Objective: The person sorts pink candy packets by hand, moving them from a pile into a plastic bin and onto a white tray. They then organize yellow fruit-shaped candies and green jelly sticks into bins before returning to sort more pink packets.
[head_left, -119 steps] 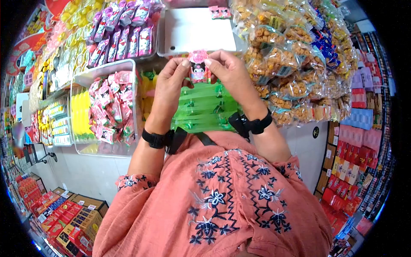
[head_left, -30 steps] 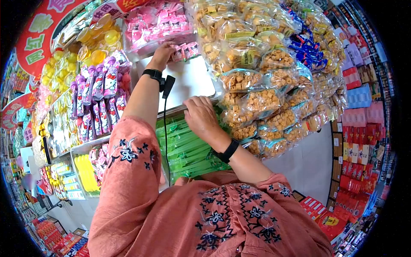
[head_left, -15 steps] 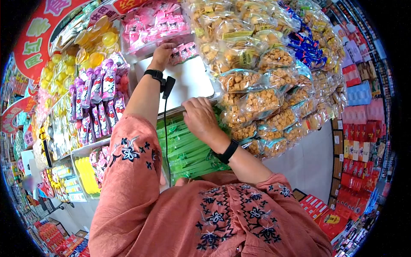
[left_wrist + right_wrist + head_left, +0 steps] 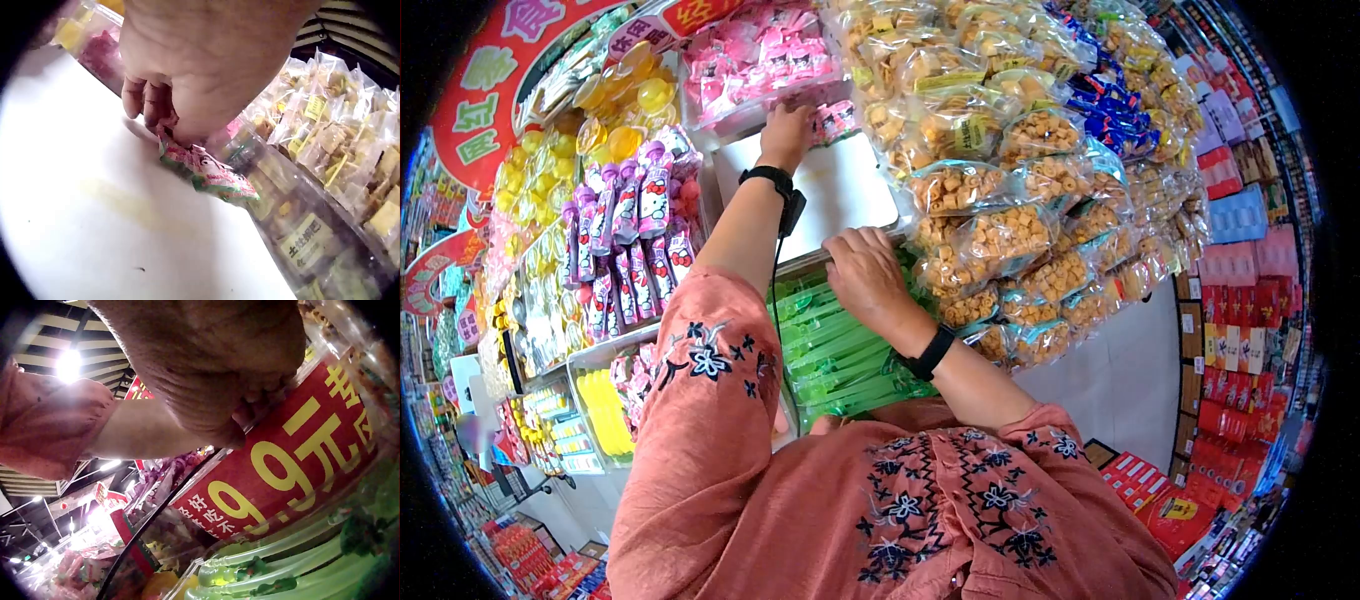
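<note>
The left hand [image 4: 788, 132] is shifting a little toward the packs [image 4: 834, 120], so it seems to be working on them. Its fingers are pinching a pack [image 4: 212, 175], which is sticking out below them. The right hand [image 4: 868, 278] is staying on the tray [image 4: 840, 198], fingers loose.

White panel [image 4: 845, 195], one: lying flat in a clear plastic bin [image 4: 906, 205], its near right corner showing rounded; bearing a faint yellowish patch [image 4: 134, 209] and a small dark speck [image 4: 140, 269]. Pink-and-green packets [image 4: 215, 177], number unclear: sitting toward the panel's far right corner. Bin adjoining at the near side: holding translucent green tubes [image 4: 840, 350], lying side by side. Bin adjoining at the far side: holding heaped pink packs [image 4: 770, 55]. Display, right: carrying clear bags of brown snacks [image 4: 1020, 235], stacking in layers.
</note>
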